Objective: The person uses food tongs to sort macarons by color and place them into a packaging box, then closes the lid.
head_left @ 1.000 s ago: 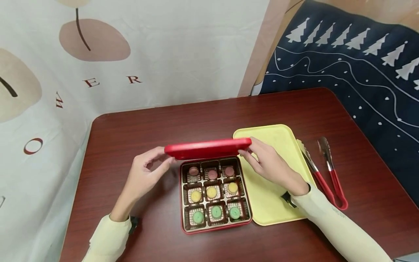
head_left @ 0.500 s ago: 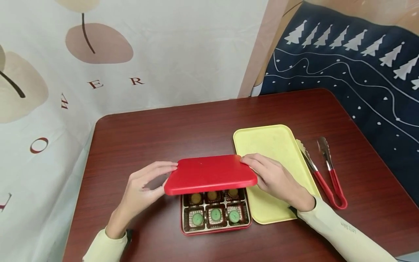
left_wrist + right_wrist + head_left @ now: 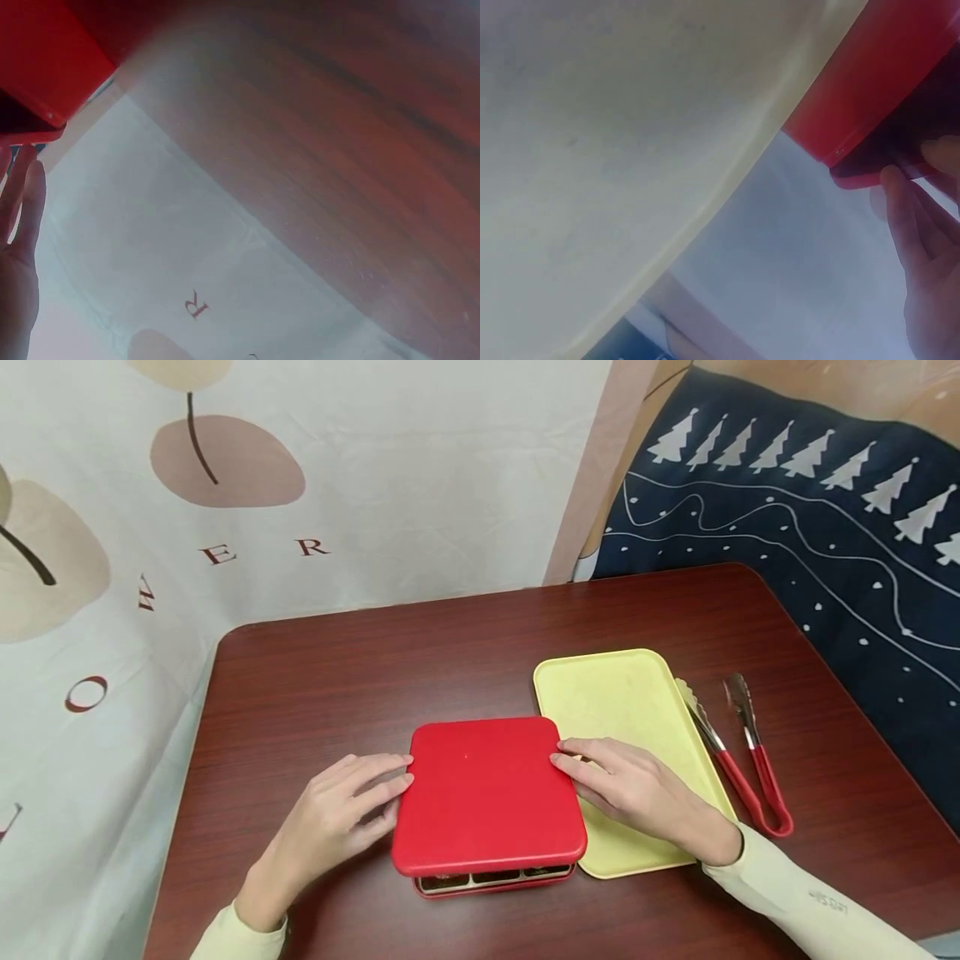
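A red box lid (image 3: 487,793) covers most of the red box (image 3: 495,888), its front edge raised above the box. Through the front gap a strip of the dark divided insert (image 3: 446,882) shows; the rest of the inside is hidden. My left hand (image 3: 337,814) holds the lid's left edge with its fingertips. On the opposite edge, the fingers of my right hand (image 3: 637,789) grip the lid. From below, the right wrist view shows the lid's rim (image 3: 855,181) at the fingertips, with a dark gap between it and the box wall (image 3: 877,82).
A yellow tray (image 3: 615,693) lies right beside the box, partly under my right arm. Red-handled metal tongs (image 3: 768,785) lie spread along the tray's right side. A printed cloth (image 3: 420,485) hangs behind the brown table (image 3: 322,677).
Both hands have brought the lid from tilted up at the box's back down towards the front. It has levelled over the box, hiding the pink, yellow and green round pieces in the compartments.
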